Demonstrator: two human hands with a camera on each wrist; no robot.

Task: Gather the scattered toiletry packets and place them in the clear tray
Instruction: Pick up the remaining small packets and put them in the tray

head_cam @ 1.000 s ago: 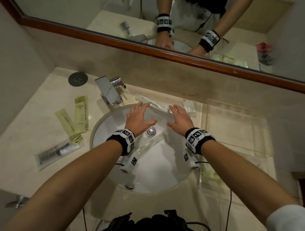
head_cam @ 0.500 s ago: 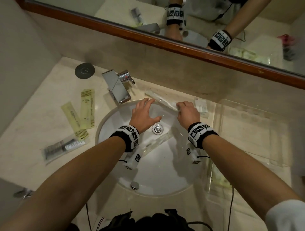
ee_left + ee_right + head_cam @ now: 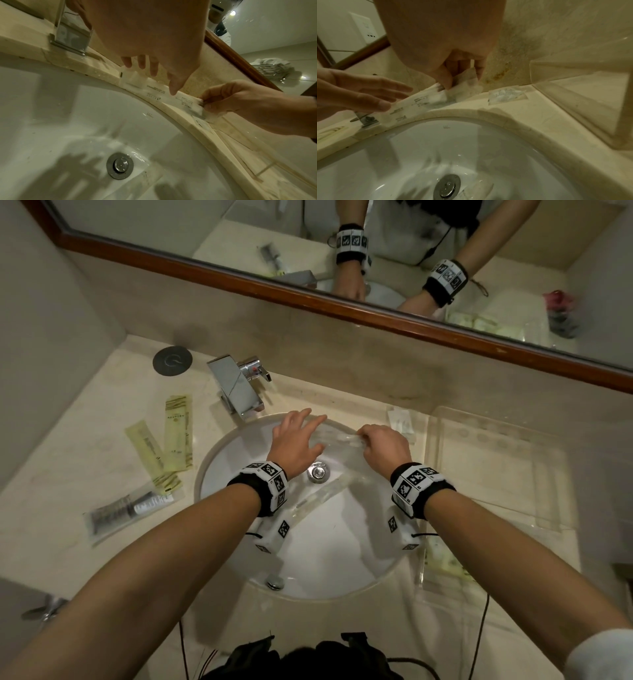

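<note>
A long white-and-clear packet lies along the back rim of the sink. My right hand pinches its right end between thumb and fingers, and that end is raised off the counter. My left hand is spread flat over the packet's left part, with straight fingertips touching it. The clear tray stands on the counter to the right of the sink, and some yellow packets lie at its near end.
Two yellow packets and a clear packet with a black item lie on the counter to the left. A small white packet sits by the tray's back left corner. A clear packet lies in the basin. The faucet stands at the back left.
My right hand went from flat and open to curled, pinching the long packet's right end and lifting it slightly. The left hand stayed spread over the packet.
</note>
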